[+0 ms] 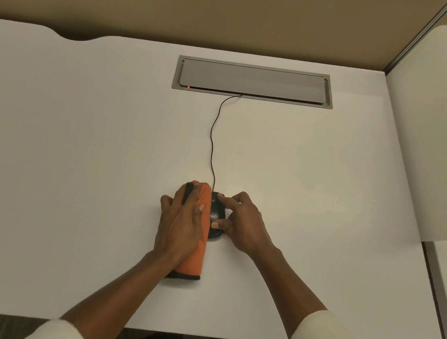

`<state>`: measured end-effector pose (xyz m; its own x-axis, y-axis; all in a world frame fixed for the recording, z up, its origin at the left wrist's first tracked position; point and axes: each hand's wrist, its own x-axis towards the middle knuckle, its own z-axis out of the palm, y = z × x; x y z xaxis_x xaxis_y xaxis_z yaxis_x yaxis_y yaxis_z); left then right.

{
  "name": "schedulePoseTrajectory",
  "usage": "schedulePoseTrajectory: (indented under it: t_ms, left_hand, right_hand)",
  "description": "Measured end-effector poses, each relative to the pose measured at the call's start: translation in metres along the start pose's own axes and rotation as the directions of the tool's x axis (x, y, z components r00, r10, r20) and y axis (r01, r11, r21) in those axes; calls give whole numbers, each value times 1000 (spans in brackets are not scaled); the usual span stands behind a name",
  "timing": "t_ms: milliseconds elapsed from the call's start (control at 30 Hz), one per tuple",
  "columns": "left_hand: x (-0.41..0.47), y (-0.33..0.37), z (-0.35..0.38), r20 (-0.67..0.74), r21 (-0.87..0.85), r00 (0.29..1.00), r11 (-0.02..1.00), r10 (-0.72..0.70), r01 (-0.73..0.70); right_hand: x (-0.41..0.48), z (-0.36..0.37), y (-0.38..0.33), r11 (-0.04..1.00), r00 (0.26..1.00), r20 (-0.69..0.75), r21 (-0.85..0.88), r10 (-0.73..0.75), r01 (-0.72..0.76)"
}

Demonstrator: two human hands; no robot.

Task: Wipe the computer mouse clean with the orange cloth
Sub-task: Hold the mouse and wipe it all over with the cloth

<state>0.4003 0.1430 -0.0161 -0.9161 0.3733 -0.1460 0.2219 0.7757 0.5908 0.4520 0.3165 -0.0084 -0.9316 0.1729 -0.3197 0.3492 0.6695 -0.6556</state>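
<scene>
A black wired computer mouse (216,211) lies on the white desk (72,144), near its middle. My right hand (242,225) grips the mouse from the right, index finger on its front and thumb on its rear. The folded orange cloth (196,250), dark-edged, lies lengthwise against the mouse's left side. My left hand (177,224) rests flat on top of the cloth, with its fingers wrapped over the far end, pressing it against the mouse. Most of the mouse's left side is hidden by the cloth.
The mouse's black cable (213,138) runs away from me into a grey cable hatch (254,82) set in the desk. A tan partition (185,0) stands behind the desk. A white divider panel (440,140) borders the right side.
</scene>
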Motion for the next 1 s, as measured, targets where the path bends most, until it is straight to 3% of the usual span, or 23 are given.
schedulePoseTrajectory:
  t_ms: [233, 500, 867, 1000]
  left_hand:
    - [46, 8, -13, 55, 189, 998, 982, -2, -9]
    - [-1, 15, -15, 40, 284, 999, 959, 2, -13]
    - [41, 15, -21, -10, 172, 999, 984, 51, -48]
    - [37, 9, -21, 51, 188, 999, 982, 0, -9]
  right_hand:
    - [0, 0, -1, 1000, 1000, 3, 11, 17, -17]
    - [-3, 6, -3, 1000, 1000, 17, -12, 10, -10]
    - [-1, 13, -10, 994, 995, -43, -47, 95, -97]
    - [-2, 12, -12, 993, 992, -47, -15, 120, -121]
